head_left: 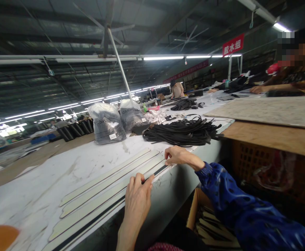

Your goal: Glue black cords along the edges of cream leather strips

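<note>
Several long cream strips (107, 179) with dark edges and shaped ends lie side by side on the white-covered table. Along the one nearest the table's edge runs a narrow black strip (100, 213). My left hand (138, 191) rests midway along it, fingers curled and thumb forward, closed on the black strip. At the far end, my right hand (178, 156) pinches the same black strip between thumb and fingers; the fingertips partly hide it. Just beyond my right hand sits a loose bundle of black strips (181, 130).
Two filled plastic bags (107, 123) stand behind the cream strips. An orange-brown object (0, 237) is at the lower left. Below the edge, a cardboard box (192, 209) holds more pale strips. A co-worker's arm (272, 89) rests at the right; another person (177, 89) stands farther back.
</note>
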